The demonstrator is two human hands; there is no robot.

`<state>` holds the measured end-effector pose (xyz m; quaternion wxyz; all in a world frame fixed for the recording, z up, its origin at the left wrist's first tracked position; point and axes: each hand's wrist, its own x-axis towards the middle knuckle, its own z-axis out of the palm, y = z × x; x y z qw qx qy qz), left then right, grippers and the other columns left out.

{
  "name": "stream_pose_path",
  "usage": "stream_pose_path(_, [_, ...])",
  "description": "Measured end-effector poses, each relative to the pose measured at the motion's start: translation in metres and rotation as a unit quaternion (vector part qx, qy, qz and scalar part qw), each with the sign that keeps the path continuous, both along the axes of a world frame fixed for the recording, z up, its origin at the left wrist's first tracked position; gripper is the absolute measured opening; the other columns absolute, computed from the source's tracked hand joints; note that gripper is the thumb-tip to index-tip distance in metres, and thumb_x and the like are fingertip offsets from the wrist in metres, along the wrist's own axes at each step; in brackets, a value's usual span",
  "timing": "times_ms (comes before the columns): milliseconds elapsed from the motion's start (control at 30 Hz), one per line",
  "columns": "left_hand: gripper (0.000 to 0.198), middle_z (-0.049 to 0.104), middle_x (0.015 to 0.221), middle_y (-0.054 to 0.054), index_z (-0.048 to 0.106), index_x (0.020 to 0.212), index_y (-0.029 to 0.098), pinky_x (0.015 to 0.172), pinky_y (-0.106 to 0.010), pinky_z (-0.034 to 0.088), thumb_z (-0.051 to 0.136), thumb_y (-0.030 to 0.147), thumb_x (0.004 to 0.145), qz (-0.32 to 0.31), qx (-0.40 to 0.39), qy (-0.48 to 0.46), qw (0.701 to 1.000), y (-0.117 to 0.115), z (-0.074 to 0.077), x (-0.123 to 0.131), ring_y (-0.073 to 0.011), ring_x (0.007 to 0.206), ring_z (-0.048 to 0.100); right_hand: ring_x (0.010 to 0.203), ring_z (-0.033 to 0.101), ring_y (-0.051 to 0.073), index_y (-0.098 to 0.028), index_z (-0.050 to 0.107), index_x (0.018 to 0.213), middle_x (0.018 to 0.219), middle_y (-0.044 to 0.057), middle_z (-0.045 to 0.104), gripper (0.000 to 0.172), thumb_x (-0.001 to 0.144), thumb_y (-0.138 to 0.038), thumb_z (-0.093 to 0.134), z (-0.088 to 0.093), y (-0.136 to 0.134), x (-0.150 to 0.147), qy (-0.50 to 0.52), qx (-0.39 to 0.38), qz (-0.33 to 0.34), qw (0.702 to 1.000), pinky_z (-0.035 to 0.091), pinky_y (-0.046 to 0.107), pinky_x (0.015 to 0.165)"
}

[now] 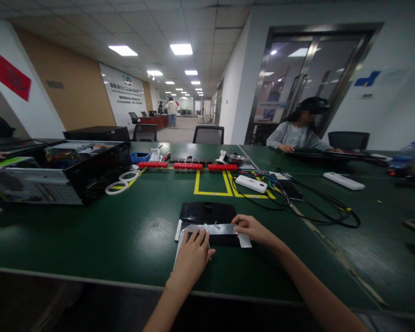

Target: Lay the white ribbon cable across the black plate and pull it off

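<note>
1. Green covers the table (107, 244) in the head view, and on it, near the edge closest to us, lies a black panel (193, 212). We take that panel as the clock's centre, twelve pointing away from us; its long axis runs from nine to three.
2. Across the panel's nearer half we see a shiny silver strip (223, 229), its long axis also nine to three, its ends pointing those two ways.
3. Our left hand (192, 252) lies palm down over the strip's nine o'clock end, fingers slightly apart and pointing toward twelve.
4. Our right hand (254, 229) reaches the three o'clock end with bent fingers, tips at the strip; whether they pinch it, we cannot tell.
5. A pale tab (245, 241) shows below the right hand, toward four o'clock.
6. Toward ten we have an open computer case (55, 182), with white rings (116, 188) just beside it.
7. Red bars (188, 166) line up around twelve; a white device (251, 184) sits between one and two, near black cables (335, 223).
8. Beyond those, a co-worker (299, 133) sits across the table.
</note>
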<state>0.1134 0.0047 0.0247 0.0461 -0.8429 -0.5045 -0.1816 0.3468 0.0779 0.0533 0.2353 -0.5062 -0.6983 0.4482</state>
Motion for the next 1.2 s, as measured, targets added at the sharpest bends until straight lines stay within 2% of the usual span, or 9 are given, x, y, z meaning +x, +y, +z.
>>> stream_pose_path(200, [0.036,0.057,0.126,-0.008,0.053,0.121,0.018,0.102,-0.053,0.028,0.048,0.034,0.089,-0.027,-0.037,-0.015,0.999,0.002,0.012,-0.007,-0.027,0.12,0.046,0.049,0.047,0.008,-0.015,0.054,0.09,0.058,-0.003,0.056,0.026,0.071,-0.031,0.058,0.003,-0.002,0.0,-0.011,-0.011,-0.004,1.0,0.029,0.019,0.044])
stream_pose_path(500, [0.039,0.053,0.131,-0.007,0.05,0.125,0.022,0.104,-0.051,0.028,0.048,0.035,0.089,-0.058,-0.073,-0.038,0.995,0.003,0.017,-0.017,-0.025,0.122,0.044,0.045,0.042,0.006,-0.015,0.054,0.09,0.055,-0.005,0.052,0.023,0.073,-0.029,0.058,-0.004,0.003,0.003,-0.013,-0.007,0.004,1.0,0.026,0.018,0.042])
stream_pose_path(600, [0.036,0.055,0.128,-0.006,0.051,0.124,0.024,0.103,-0.047,0.032,0.045,0.034,0.09,-0.063,-0.07,-0.067,0.993,0.004,0.022,-0.028,-0.0227,0.119,0.048,0.045,0.043,0.006,-0.015,0.054,0.09,0.056,-0.005,0.051,0.022,0.073,-0.029,0.057,-0.004,0.003,0.004,-0.02,-0.004,0.007,1.0,0.027,0.018,0.042])
stream_pose_path(700, [0.034,0.058,0.124,-0.005,0.054,0.122,0.025,0.101,-0.043,0.035,0.044,0.033,0.09,-0.037,-0.048,-0.102,0.993,0.004,0.024,-0.046,-0.0211,0.115,0.052,0.046,0.044,0.006,-0.015,0.055,0.09,0.056,-0.005,0.051,0.021,0.073,-0.028,0.057,-0.002,0.003,0.004,-0.022,-0.002,0.008,1.0,0.027,0.017,0.042])
stream_pose_path(800, [0.032,0.061,0.12,-0.005,0.059,0.117,0.023,0.098,-0.04,0.04,0.043,0.032,0.09,0.02,-0.025,-0.13,0.991,0.004,0.019,-0.069,-0.0206,0.111,0.055,0.047,0.044,0.006,-0.015,0.054,0.09,0.057,-0.005,0.051,0.022,0.073,-0.029,0.057,0.0,0.001,0.004,-0.024,-0.003,0.006,1.0,0.027,0.017,0.042])
stream_pose_path(967, [0.033,0.064,0.115,-0.005,0.063,0.111,0.02,0.094,-0.037,0.044,0.04,0.033,0.09,0.09,-0.013,-0.135,0.987,0.003,0.001,-0.103,-0.0208,0.107,0.058,0.048,0.045,0.007,-0.015,0.053,0.091,0.058,-0.004,0.053,0.024,0.073,-0.03,0.057,0.004,-0.002,0.001,-0.02,-0.006,0.009,1.0,0.028,0.017,0.041])
stream_pose_path(1100, [0.033,0.065,0.113,-0.005,0.064,0.109,0.021,0.096,-0.039,0.043,0.04,0.034,0.09,0.1,-0.004,-0.129,0.987,0.004,-0.012,-0.113,-0.0215,0.107,0.058,0.048,0.045,0.007,-0.015,0.053,0.09,0.059,-0.004,0.053,0.025,0.073,-0.034,0.058,0.006,-0.004,0.001,-0.006,-0.003,0.007,1.0,0.027,0.017,0.04])
stream_pose_path(1200, [0.032,0.065,0.113,-0.005,0.064,0.109,0.021,0.099,-0.041,0.039,0.041,0.033,0.09,0.098,0.0,-0.115,0.989,0.004,-0.017,-0.113,-0.022,0.11,0.056,0.05,0.046,0.008,-0.016,0.053,0.088,0.06,-0.004,0.053,0.027,0.072,-0.037,0.06,0.008,-0.005,0.0,0.016,0.001,0.003,1.0,0.027,0.017,0.042])
